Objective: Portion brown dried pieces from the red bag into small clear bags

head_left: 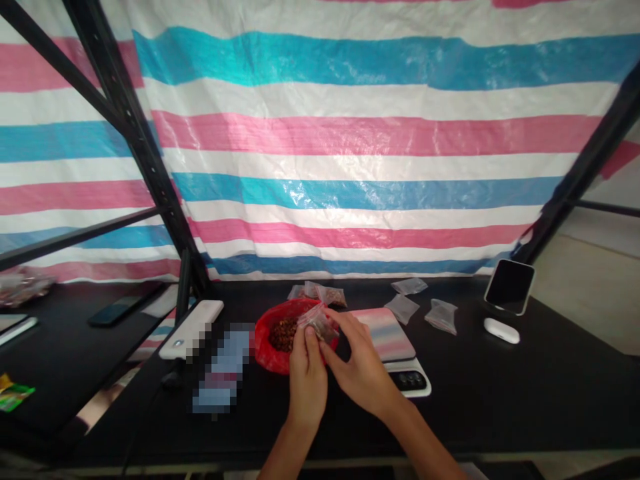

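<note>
Both my hands hold a small clear zip bag (320,320) with some brownish contents, just over the right side of a red plastic bag (273,360). My left hand (307,367) pinches the zip bag's left part between thumb and fingers. On its right side, the fingers of my right hand (363,363) close on the bag. Inside the open red bag lie many small brown grains (283,335). A white kitchen scale (387,333) with a shiny plate stands right beside my right hand, its near edge showing dark buttons. Filled zip bags (333,295) lie behind the red bag.
Several clear zip bags (401,309) lie behind and right of the scale. Farther right are a dark-screened device (510,285) and a white oval case (501,331). On the left lie a white power bank (200,320) and a blurred-out phone (223,373). Black metal posts (150,160) frame the table.
</note>
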A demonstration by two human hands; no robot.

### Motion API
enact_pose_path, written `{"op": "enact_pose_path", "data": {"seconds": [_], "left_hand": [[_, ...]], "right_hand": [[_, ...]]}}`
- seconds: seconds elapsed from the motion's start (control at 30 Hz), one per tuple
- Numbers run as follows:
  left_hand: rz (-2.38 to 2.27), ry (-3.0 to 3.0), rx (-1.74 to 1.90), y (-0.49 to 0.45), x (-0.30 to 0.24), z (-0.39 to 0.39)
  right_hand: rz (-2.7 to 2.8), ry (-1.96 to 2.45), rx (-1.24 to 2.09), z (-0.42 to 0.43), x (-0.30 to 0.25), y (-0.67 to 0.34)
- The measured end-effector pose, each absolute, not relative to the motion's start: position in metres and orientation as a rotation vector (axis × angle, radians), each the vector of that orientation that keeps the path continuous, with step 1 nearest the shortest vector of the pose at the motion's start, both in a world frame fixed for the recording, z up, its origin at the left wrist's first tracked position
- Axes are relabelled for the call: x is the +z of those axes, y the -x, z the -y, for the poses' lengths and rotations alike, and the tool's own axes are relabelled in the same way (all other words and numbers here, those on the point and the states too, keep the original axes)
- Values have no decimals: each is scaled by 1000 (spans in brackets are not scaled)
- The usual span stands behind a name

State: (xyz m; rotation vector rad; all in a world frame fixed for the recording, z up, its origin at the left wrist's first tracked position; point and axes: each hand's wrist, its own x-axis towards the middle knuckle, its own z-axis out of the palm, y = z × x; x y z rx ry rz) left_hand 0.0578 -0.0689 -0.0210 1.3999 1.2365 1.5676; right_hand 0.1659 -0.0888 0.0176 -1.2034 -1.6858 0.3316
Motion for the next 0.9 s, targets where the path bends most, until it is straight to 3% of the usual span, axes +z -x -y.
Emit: {"op": "enact_pose_path", "data": {"seconds": [0.3, 0.9], "left_hand": [[-1163, -1513, 1564, -36, -14, 62], [-1037, -1366, 1545, -49, -12, 60]], "right_hand": [[1295, 1089, 772, 58, 10, -159], [1402, 1095, 617, 67, 15, -171]]}}
